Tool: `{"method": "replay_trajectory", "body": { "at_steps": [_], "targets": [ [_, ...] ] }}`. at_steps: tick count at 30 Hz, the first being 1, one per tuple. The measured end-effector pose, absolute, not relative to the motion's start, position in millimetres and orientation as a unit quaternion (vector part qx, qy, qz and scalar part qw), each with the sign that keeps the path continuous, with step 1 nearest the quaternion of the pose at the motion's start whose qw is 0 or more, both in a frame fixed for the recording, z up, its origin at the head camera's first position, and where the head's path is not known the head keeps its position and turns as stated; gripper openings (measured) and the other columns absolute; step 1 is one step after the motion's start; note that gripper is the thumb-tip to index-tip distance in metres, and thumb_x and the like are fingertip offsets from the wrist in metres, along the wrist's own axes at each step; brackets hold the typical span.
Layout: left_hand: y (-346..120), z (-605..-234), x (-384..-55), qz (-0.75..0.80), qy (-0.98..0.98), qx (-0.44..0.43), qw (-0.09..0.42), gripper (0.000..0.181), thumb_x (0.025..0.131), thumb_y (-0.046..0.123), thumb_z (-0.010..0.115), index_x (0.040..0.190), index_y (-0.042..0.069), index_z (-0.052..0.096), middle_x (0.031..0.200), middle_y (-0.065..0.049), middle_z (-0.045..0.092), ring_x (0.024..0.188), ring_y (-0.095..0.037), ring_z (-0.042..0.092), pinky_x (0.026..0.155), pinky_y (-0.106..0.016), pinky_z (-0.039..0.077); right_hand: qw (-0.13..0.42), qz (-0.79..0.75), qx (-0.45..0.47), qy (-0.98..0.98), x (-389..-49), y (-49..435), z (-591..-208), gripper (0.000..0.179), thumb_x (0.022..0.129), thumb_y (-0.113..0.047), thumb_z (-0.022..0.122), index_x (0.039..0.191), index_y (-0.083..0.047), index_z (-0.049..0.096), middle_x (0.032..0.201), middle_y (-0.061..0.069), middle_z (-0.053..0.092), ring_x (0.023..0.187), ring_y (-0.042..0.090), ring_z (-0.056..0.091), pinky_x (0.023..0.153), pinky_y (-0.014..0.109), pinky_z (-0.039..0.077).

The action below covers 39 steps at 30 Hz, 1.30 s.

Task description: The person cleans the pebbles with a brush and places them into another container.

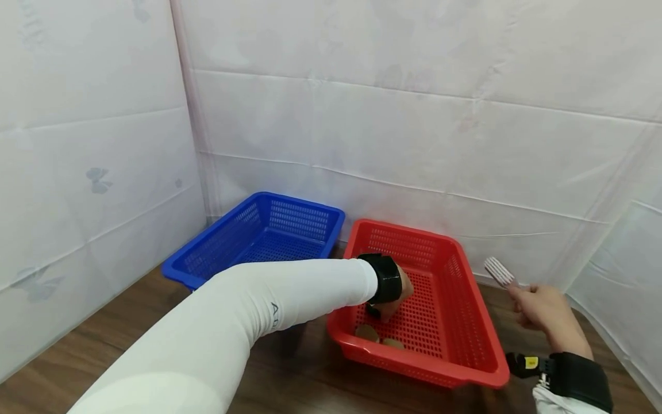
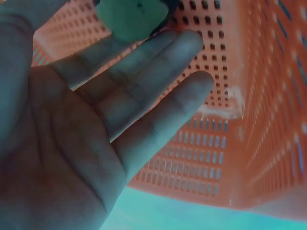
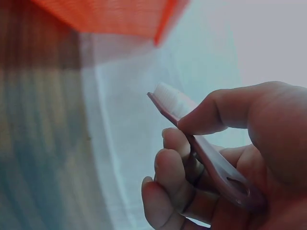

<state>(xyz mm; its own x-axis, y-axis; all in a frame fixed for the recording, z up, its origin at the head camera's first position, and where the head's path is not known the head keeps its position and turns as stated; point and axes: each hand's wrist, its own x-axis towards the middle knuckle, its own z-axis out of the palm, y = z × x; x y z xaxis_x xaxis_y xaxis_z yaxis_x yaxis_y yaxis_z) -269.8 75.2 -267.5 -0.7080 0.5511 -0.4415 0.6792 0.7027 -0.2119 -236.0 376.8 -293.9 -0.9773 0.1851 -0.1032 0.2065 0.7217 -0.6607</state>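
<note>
My left hand (image 1: 394, 299) reaches down into the red basket (image 1: 468, 322). In the left wrist view its fingers (image 2: 158, 115) are extended and slightly spread, palm in sight. Beyond them lies a green piece with a dark edge (image 2: 136, 19), cut off by the top of the picture; the fingertips overlap it, and I cannot tell whether they touch it. Two tan rounded pieces (image 1: 367, 332) lie in the basket's near corner. To the right of the basket, my right hand (image 1: 543, 313) pinches a small brush (image 3: 211, 160) with white bristles and a pinkish handle, bristle end pointing away.
A blue basket (image 1: 178, 270) stands left of the red one, partly hidden behind my left sleeve (image 1: 289, 293). Both are on a dark wooden table (image 1: 289, 374). White sheeting (image 1: 388, 132) hangs close behind and at both sides.
</note>
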Motion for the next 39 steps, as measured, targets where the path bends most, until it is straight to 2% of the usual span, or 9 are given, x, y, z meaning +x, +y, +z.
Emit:
{"method": "replay_trajectory", "body": {
  "at_steps": [6, 14, 19, 22, 29, 31, 34, 37, 39],
  "targets": [
    [66.7, -274.6, -267.2, -0.093, 0.927, 0.318, 0.174, 0.017, 0.090, 0.010, 0.083, 0.088, 0.023, 0.072, 0.077, 0.002, 0.061, 0.068, -0.014, 0.057, 0.057, -0.028, 0.051, -0.044, -0.348, 0.081, 0.933, -230.0, 366.6, -277.1, 0.051, 0.110, -0.033, 0.044, 0.107, 0.016, 0.058, 0.085, 0.010, 0.069, 0.068, 0.016, 0.065, 0.061, 0.029, 0.059],
    [71.4, -279.3, -281.7, -0.062, 0.922, 0.314, 0.217, 0.020, 0.091, 0.004, 0.076, 0.077, 0.015, 0.068, 0.064, 0.001, 0.054, 0.055, -0.014, 0.051, 0.048, -0.026, 0.043, -0.116, -0.314, 0.035, 0.942, -223.3, 353.4, -259.6, 0.040, 0.108, -0.020, 0.044, 0.114, 0.018, 0.057, 0.083, 0.011, 0.071, 0.064, 0.018, 0.064, 0.056, 0.028, 0.052],
    [82.9, -293.5, -298.4, -0.060, 0.917, 0.345, 0.193, 0.033, 0.090, 0.003, 0.076, 0.068, 0.015, 0.055, 0.059, 0.002, 0.051, 0.051, -0.011, 0.048, 0.047, -0.024, 0.040, -0.152, -0.288, 0.010, 0.945, -218.7, 338.0, -258.1, 0.035, 0.107, -0.016, 0.047, 0.115, 0.016, 0.059, 0.083, 0.010, 0.070, 0.064, 0.019, 0.062, 0.052, 0.030, 0.048],
    [89.7, -298.8, -311.5, -0.022, 0.923, 0.342, 0.175, 0.033, 0.089, 0.009, 0.080, 0.068, 0.016, 0.055, 0.060, 0.003, 0.050, 0.051, -0.011, 0.048, 0.048, -0.025, 0.041, -0.163, -0.299, -0.007, 0.940, -217.1, 322.7, -259.6, 0.033, 0.109, -0.015, 0.049, 0.117, 0.016, 0.058, 0.083, 0.010, 0.069, 0.063, 0.018, 0.062, 0.052, 0.029, 0.048],
    [73.3, -267.9, -314.2, 0.178, 0.880, 0.423, 0.122, 0.050, 0.096, 0.014, 0.075, 0.057, 0.017, 0.045, 0.054, 0.004, 0.039, 0.050, -0.009, 0.034, 0.055, -0.023, 0.031, -0.176, -0.345, -0.037, 0.921, -198.7, 293.0, -262.0, 0.031, 0.113, -0.017, 0.048, 0.123, 0.012, 0.051, 0.089, 0.016, 0.065, 0.062, 0.018, 0.062, 0.055, 0.029, 0.056],
    [66.1, -262.5, -308.8, 0.244, 0.860, 0.435, 0.109, 0.047, 0.096, 0.014, 0.075, 0.059, 0.017, 0.047, 0.057, 0.004, 0.041, 0.052, -0.008, 0.037, 0.056, -0.021, 0.033, -0.187, -0.352, -0.045, 0.916, -192.0, 290.4, -262.7, 0.029, 0.114, -0.017, 0.048, 0.121, 0.011, 0.051, 0.088, 0.015, 0.064, 0.062, 0.017, 0.061, 0.055, 0.029, 0.057],
    [55.1, -256.5, -292.6, 0.349, 0.836, 0.410, 0.103, 0.035, 0.096, 0.015, 0.075, 0.065, 0.014, 0.058, 0.063, 0.006, 0.050, 0.058, -0.007, 0.048, 0.060, -0.019, 0.042, -0.204, -0.361, -0.058, 0.908, -181.6, 286.4, -265.1, 0.028, 0.114, -0.016, 0.047, 0.122, 0.011, 0.049, 0.086, 0.015, 0.062, 0.062, 0.017, 0.060, 0.054, 0.030, 0.058],
    [44.6, -250.8, -274.4, 0.454, 0.811, 0.354, 0.109, 0.018, 0.097, 0.019, 0.076, 0.081, 0.011, 0.076, 0.074, 0.004, 0.066, 0.067, -0.010, 0.060, 0.065, -0.023, 0.053, -0.219, -0.367, -0.067, 0.901, -171.4, 279.4, -271.2, 0.030, 0.114, -0.015, 0.046, 0.128, 0.011, 0.047, 0.085, 0.015, 0.062, 0.060, 0.018, 0.060, 0.053, 0.030, 0.057],
    [38.9, -248.1, -264.0, 0.512, 0.790, 0.316, 0.116, 0.014, 0.097, 0.023, 0.076, 0.095, 0.010, 0.082, 0.084, 0.003, 0.073, 0.076, -0.013, 0.066, 0.069, -0.027, 0.059, -0.226, -0.373, -0.077, 0.897, -165.6, 273.8, -276.3, 0.031, 0.114, -0.014, 0.047, 0.133, 0.010, 0.045, 0.086, 0.014, 0.062, 0.061, 0.018, 0.060, 0.053, 0.029, 0.056]
  ]
}}
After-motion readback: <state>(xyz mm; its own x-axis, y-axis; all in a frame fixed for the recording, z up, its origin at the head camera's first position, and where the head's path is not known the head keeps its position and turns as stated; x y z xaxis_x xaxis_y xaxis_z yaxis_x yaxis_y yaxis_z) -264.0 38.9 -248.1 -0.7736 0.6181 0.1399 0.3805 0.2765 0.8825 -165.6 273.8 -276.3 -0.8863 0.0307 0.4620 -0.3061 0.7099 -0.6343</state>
